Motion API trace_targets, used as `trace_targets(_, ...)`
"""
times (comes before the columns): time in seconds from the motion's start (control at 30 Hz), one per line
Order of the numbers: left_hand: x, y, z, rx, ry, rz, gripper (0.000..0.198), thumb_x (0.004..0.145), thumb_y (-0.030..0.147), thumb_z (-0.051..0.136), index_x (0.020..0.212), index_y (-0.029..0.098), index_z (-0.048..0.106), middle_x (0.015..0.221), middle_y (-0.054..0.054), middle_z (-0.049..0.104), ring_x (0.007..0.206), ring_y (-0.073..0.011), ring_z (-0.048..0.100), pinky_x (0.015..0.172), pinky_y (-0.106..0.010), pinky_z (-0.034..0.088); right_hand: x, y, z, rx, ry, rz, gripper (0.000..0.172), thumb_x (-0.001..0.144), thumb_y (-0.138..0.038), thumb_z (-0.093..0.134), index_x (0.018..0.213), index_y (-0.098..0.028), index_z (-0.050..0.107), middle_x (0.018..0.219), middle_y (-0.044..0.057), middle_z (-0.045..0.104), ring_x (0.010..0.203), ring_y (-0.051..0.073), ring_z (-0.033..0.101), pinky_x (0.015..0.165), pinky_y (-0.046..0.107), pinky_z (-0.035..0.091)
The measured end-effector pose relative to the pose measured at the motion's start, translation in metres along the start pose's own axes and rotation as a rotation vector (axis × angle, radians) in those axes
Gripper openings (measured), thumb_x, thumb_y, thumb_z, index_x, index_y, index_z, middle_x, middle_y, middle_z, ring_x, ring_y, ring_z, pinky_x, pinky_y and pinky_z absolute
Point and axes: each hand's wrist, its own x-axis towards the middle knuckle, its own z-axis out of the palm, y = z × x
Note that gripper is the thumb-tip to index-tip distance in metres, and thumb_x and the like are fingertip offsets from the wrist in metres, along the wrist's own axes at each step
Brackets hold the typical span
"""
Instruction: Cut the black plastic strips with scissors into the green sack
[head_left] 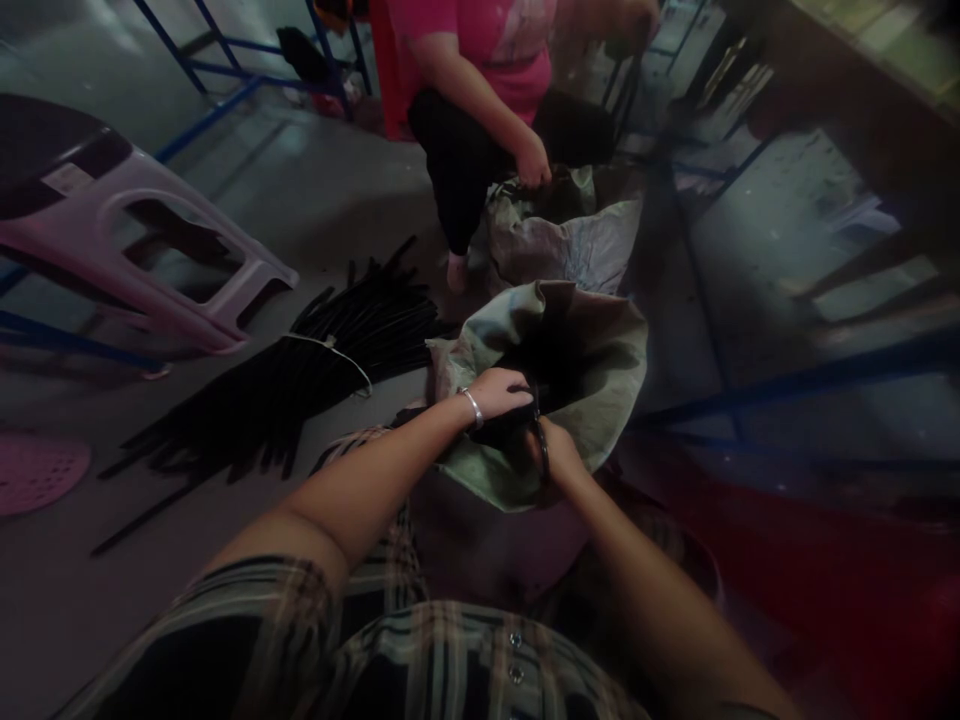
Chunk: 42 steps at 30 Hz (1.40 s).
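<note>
Over the mouth of an open woven sack (pixel 615 400), my left hand (pixel 501 393) is closed round a dark bundle, which looks like black strips (pixel 499 430). Its wrist bears a silver bracelet. Just to the right, my right hand (pixel 559 450) grips what look like dark scissors (pixel 543 445), held upright close to my left fingertips. The sack stands in front of my lap, its rim folded outward. Deep shadow hides its inside, where black pieces seem to lie.
A tied bundle of long black strips (pixel 337 340) lies on the floor at left, beside a pink plastic stool (pixel 247 250). Across from me sits a person in a pink shirt (pixel 480 50), one hand at a second sack (pixel 577 250). Blue metal frames (pixel 810 390) stand at right.
</note>
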Motion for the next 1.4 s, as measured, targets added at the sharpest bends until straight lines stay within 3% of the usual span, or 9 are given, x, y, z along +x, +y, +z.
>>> trace_targets(0.37,0.0,-0.009,-0.014,0.035,0.014,-0.009,0.033,0.078,0.039,0.048,0.095,0.019,0.068,0.085,-0.001,0.067,0.076,-0.0136,0.058,0.066,-0.021,0.041,-0.001,-0.002,-0.005,0.198,0.13,0.054,0.027,0.076,-0.035,0.041,0.06,-0.016,0.052,0.055,0.001,0.053,0.053,0.01,0.046,0.051,0.019,0.032)
trace_targets(0.7,-0.001,-0.008,-0.018,0.039,0.024,-0.038,0.031,0.077,0.038,0.05,0.093,0.018,0.068,0.081,-0.002,0.067,0.073,-0.0136,0.057,0.064,-0.022,0.041,0.004,0.0,-0.004,0.205,0.177,0.09,0.037,0.079,-0.044,0.041,0.057,-0.015,0.052,0.055,0.002,0.052,0.052,0.01,0.044,0.05,0.021,0.031)
trace_targets(0.93,-0.001,-0.008,-0.018,0.002,0.074,-0.048,0.032,0.076,0.038,0.05,0.094,0.018,0.068,0.083,-0.001,0.067,0.075,-0.014,0.057,0.067,-0.022,0.042,0.006,0.004,0.002,0.101,-0.004,0.019,0.029,0.083,-0.039,0.038,0.083,-0.017,0.056,0.074,0.004,0.061,0.064,0.013,0.053,0.059,0.021,0.036)
trace_targets(1.03,-0.002,-0.006,-0.015,0.006,0.065,-0.043,0.032,0.076,0.038,0.051,0.093,0.018,0.068,0.082,-0.001,0.067,0.074,-0.0139,0.057,0.067,-0.022,0.041,0.004,0.0,0.002,0.028,-0.025,-0.01,0.026,0.083,-0.038,0.041,0.089,-0.017,0.055,0.08,0.005,0.062,0.068,0.014,0.054,0.062,0.022,0.035)
trace_targets(1.4,-0.003,-0.002,-0.006,0.002,0.023,0.003,0.029,0.075,0.039,0.051,0.088,0.019,0.069,0.08,0.0,0.067,0.073,-0.0129,0.057,0.066,-0.021,0.041,-0.001,-0.007,-0.002,-0.033,0.008,-0.008,0.027,0.084,-0.038,0.04,0.082,-0.016,0.055,0.074,0.006,0.061,0.062,0.013,0.051,0.056,0.022,0.031)
